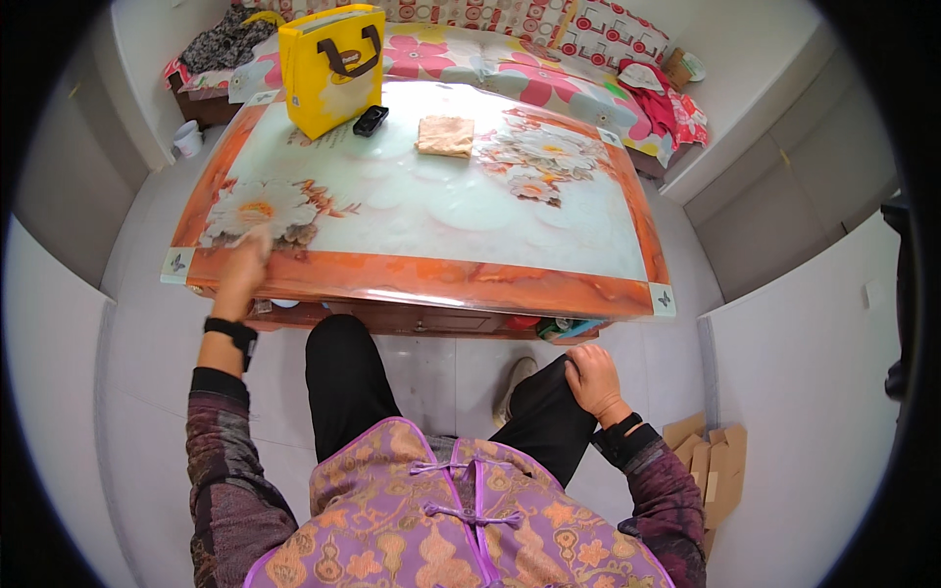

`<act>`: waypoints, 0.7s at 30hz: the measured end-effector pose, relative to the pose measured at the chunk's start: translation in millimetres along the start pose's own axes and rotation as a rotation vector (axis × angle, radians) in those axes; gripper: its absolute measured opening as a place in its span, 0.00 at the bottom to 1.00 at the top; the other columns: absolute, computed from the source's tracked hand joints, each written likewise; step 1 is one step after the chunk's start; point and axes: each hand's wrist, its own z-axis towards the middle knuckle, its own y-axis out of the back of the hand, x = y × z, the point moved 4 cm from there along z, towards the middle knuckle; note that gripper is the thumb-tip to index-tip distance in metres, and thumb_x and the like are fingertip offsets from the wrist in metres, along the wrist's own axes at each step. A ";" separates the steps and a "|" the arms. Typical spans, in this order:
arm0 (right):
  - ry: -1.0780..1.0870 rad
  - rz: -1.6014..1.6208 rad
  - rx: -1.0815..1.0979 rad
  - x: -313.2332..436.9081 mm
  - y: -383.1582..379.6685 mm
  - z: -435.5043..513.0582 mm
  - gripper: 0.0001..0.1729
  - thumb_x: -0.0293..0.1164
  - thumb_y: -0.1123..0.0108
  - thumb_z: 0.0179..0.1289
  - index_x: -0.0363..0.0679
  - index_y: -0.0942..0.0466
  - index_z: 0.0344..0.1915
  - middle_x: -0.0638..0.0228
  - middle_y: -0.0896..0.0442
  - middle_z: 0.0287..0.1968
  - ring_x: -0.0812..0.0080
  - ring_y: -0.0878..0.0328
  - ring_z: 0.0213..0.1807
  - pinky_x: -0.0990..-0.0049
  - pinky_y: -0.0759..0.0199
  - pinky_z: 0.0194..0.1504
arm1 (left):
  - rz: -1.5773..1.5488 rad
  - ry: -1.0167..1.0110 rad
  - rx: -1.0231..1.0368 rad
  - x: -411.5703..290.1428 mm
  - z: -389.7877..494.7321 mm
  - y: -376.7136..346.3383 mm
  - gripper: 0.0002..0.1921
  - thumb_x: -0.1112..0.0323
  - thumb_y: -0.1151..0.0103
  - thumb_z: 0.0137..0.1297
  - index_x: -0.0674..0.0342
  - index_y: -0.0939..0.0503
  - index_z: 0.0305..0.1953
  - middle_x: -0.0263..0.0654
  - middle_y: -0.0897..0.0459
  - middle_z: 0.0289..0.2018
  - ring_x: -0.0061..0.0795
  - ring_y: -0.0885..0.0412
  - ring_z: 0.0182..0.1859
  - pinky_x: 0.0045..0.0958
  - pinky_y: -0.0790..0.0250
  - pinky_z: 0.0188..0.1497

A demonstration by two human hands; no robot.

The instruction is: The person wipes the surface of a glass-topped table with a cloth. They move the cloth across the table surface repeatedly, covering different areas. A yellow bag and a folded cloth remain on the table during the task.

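My left hand (246, 263), blurred, is over the near left corner of a low table (441, 276), by the printed white flower. Its fingers point away from me, and the blur hides whether they hold anything. On my bent right knee rests my right hand (594, 376), holding nothing, fingers spread over the black trouser leg (548, 411). A folded tan cloth (445, 137) lies toward the far side of the tabletop. Left of it are a small black device (370, 120) and an upright yellow bag (331, 81) with dark handles.
A flower-patterned daybed (470, 62) stretches behind the table. A white bin (188, 138) stands on the floor at far left. Flattened cardboard boxes (717, 470) lean by my right side. Under the tabletop is a wooden drawer (419, 317), with several items on the shelf beside it.
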 end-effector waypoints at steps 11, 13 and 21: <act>0.001 0.024 -0.060 2.8 8.9 7.4 0.10 0.32 0.40 0.60 0.38 0.25 0.37 0.57 0.22 0.36 0.51 0.25 0.45 0.58 0.31 0.49 | 0.285 0.384 0.147 103.7 9.2 11.7 0.20 0.63 0.63 0.73 0.69 0.26 0.55 0.58 0.20 0.50 0.62 0.23 0.54 0.48 0.32 0.58; 0.007 0.031 -0.079 3.2 9.9 7.7 0.10 0.32 0.40 0.60 0.38 0.26 0.37 0.57 0.23 0.36 0.52 0.25 0.44 0.58 0.31 0.49 | 0.300 0.328 0.258 70.4 15.1 -6.7 0.20 0.66 0.62 0.72 0.69 0.26 0.57 0.59 0.21 0.53 0.61 0.25 0.57 0.47 0.33 0.61; 0.044 0.068 -0.126 -1.5 4.5 7.9 0.10 0.31 0.39 0.59 0.38 0.26 0.38 0.57 0.24 0.35 0.52 0.26 0.43 0.59 0.32 0.47 | 0.041 -0.198 0.008 -115.4 27.6 -70.9 0.21 0.66 0.58 0.73 0.69 0.26 0.61 0.57 0.28 0.63 0.53 0.34 0.69 0.42 0.45 0.73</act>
